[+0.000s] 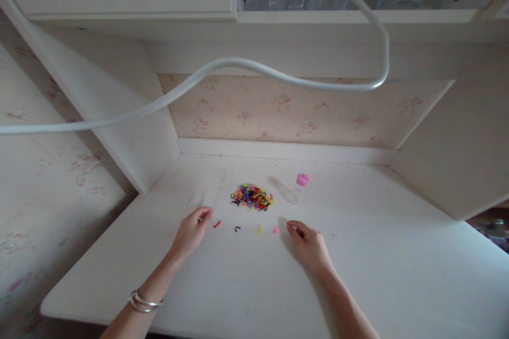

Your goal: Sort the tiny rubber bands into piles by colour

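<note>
Left hand: [193, 230] fingers curled, tips close together; can't tell if they're pressed shut or pinching a band. Just beside red band [217, 224].
Right hand: [312, 246] thumb and index tips near each other; contact or content unreadable. Just right of pink bands [275, 230].
Row: red, black band [237, 229], yellow bands [259, 230], pink; spaced apart on desk [222, 286], between the hands.
Pile: mixed-colour rubber bands [253, 197], behind the row.
Bottle: small, clear, pink-capped [302, 179], right of pile; looks upright.
Risk, row: light bands near both hands; a sideways brush could mix colours.
Risk, pile: loose edge; a snagged band could drag others out.
Risk, bottle: right hand reaching forward carelessly could tip it.
Overhead: white cable [238, 63] crossing the view.
</note>
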### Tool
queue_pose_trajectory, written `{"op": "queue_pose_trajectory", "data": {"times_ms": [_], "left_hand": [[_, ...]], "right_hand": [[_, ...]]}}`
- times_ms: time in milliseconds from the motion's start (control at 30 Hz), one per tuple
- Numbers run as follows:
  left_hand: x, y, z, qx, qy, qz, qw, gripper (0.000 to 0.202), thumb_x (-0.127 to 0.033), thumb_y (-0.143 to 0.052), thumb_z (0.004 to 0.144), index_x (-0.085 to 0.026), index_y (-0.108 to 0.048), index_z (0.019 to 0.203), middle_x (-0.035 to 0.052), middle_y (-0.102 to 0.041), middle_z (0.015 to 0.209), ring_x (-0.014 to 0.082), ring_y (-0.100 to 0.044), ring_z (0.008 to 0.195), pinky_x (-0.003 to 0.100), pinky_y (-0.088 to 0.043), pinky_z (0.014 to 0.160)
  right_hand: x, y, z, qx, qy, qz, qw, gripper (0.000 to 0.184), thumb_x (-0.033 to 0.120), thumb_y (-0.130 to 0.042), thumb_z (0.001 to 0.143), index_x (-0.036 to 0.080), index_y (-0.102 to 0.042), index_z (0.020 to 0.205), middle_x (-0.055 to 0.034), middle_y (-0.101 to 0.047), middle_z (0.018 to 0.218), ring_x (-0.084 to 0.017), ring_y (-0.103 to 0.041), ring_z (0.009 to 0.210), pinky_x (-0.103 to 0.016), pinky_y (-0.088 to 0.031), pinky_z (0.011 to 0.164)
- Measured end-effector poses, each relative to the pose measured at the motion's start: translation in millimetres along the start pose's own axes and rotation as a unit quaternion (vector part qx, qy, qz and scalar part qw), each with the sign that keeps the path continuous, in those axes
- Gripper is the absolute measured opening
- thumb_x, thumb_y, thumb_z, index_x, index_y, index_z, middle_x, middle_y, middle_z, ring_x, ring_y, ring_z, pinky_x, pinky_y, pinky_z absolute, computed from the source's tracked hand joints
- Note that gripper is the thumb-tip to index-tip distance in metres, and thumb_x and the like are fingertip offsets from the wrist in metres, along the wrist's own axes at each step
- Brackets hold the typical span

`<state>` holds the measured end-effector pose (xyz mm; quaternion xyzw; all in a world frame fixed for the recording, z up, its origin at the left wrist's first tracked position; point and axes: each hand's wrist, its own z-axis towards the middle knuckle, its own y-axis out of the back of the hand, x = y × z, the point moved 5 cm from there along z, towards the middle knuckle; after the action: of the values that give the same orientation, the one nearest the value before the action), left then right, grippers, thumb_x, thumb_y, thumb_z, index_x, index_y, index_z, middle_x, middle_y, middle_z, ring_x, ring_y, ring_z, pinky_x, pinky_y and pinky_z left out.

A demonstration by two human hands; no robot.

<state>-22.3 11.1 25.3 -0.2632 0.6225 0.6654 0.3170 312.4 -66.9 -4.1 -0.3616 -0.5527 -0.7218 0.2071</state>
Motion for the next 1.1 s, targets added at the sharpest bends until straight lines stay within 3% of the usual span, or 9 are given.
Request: {"op": "queue_pose_trajectory", "data": {"times_ms": [167,367,467,600,667,767,933,1100], "left_hand": [[27,14.6,4,-0.037,0.052,-0.051,0.997,0.041,-0.051,-0.047,0.079,-0.017,-0.065,0.094,0.0051,-0.07,0.089,0.0205,-0.063,0.083,0.029,-0.046,0.075],[29,13.6,4,-0.032,0.064,-0.078,0.994,0.037,-0.049,-0.048,0.078,-0.018,-0.066,0.088,0.0036,-0.071,0.085,0.0196,-0.064,0.08,0.028,-0.046,0.073],[31,13.5,2,-0.026,0.065,-0.079,0.994,0.037,-0.049,-0.047,0.079,-0.018,-0.066,0.088,0.0027,-0.07,0.084,0.019,-0.064,0.079,0.027,-0.046,0.072],[35,10.9,-1,-0.022,0.057,-0.098,0.993,0.038,-0.049,-0.047,0.079,-0.019,-0.066,0.09,0.0016,-0.07,0.084,0.0181,-0.063,0.079,0.026,-0.045,0.069],[37,9.7,-2,-0.023,0.056,-0.11,0.992,0.037,-0.049,-0.047,0.079,-0.019,-0.066,0.09,0.0015,-0.069,0.083,0.0179,-0.062,0.08,0.025,-0.045,0.069],[39,8.9,-2,-0.017,0.05,-0.117,0.992,0.037,-0.048,-0.046,0.08,-0.018,-0.066,0.088,0.0019,-0.069,0.083,0.0183,-0.062,0.081,0.026,-0.045,0.071],[40,10.7,0,-0.006,0.048,-0.099,0.994,0.035,-0.046,-0.046,0.08,-0.018,-0.066,0.087,0.0024,-0.07,0.085,0.0189,-0.063,0.081,0.028,-0.045,0.073],[36,12.1,0,0.001,0.053,-0.109,0.993,0.033,-0.044,-0.046,0.079,-0.018,-0.066,0.087,0.0027,-0.069,0.086,0.0187,-0.062,0.083,0.028,-0.044,0.075]], "right_hand": [[-2,-4,-1,0.017,-0.011,-0.02,1.0,0.045,0.052,-0.043,0.081,0.019,-0.072,0.092,0.0003,-0.062,0.059,-0.011,-0.052,0.053,-0.019,-0.036,0.052],[10,-10,0,0.014,-0.023,-0.042,0.999,0.042,0.049,-0.041,0.082,0.021,-0.071,0.093,-0.0002,-0.065,0.061,-0.014,-0.057,0.055,-0.021,-0.038,0.053],[43,-22,1,0.037,0.017,-0.093,0.995,0.038,0.045,-0.04,0.085,0.024,-0.071,0.093,-0.0009,-0.066,0.061,-0.014,-0.059,0.056,-0.021,-0.037,0.054],[103,-54,7,0.106,0.08,-0.218,0.967,0.035,0.039,-0.036,0.089,0.031,-0.069,0.096,-0.002,-0.071,0.079,-0.017,-0.065,0.07,-0.023,-0.04,0.059],[128,-76,13,0.146,0.102,-0.286,0.942,0.034,0.038,-0.036,0.089,0.031,-0.068,0.1,-0.0042,-0.072,0.088,-0.019,-0.066,0.078,-0.025,-0.043,0.064],[153,-107,24,0.162,0.113,-0.309,0.93,0.033,0.036,-0.04,0.088,0.024,-0.069,0.097,-0.0093,-0.071,0.093,-0.021,-0.066,0.084,-0.028,-0.046,0.07],[159,-137,44,0.158,0.092,-0.326,0.928,0.031,0.025,-0.041,0.088,0.016,-0.07,0.096,-0.0151,-0.071,0.09,-0.025,-0.067,0.085,-0.033,-0.049,0.071],[152,-142,60,0.142,0.074,-0.328,0.931,0.035,0.025,-0.036,0.091,0.014,-0.069,0.098,-0.0174,-0.07,0.091,-0.026,-0.068,0.085,-0.037,-0.05,0.071]]}}
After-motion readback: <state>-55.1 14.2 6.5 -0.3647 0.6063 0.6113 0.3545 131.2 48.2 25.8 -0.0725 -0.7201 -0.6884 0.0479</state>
